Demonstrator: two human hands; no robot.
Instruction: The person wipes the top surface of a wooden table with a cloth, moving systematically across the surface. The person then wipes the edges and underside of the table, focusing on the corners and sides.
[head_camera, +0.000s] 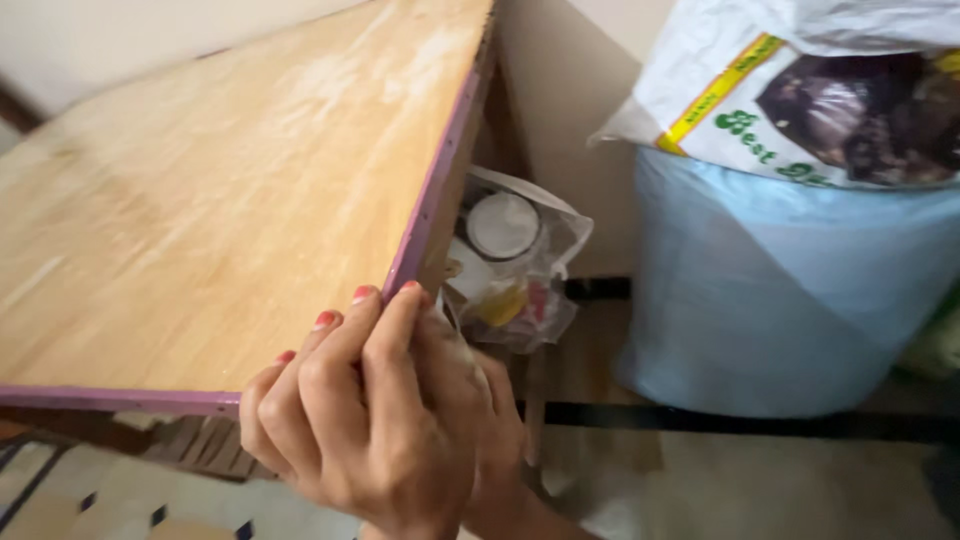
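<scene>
Your hand (370, 420) is curled at the near corner of the wooden tabletop (230, 200), fingers bent over the purple edge strip (425, 215), red-painted fingertips (362, 294) resting right on the corner where the two edges meet. Which of your hands this is cannot be told from the view; only one shows, and the wrist enters from the bottom of frame. The fingers are folded close, touching the table corner rather than wrapped around any loose object; what the thumb side presses against is hidden behind the knuckles. The tabletop runs away up and left, pale and worn in patches. Just beyond the corner, under the table's right side, sits a clear plastic bag (520, 265) holding a white round lid and some yellow and red bits. Further right stands a light blue tub (790, 290), with a white printed sack (800, 90) resting on top. A tiled floor (760, 480) lies below.
</scene>
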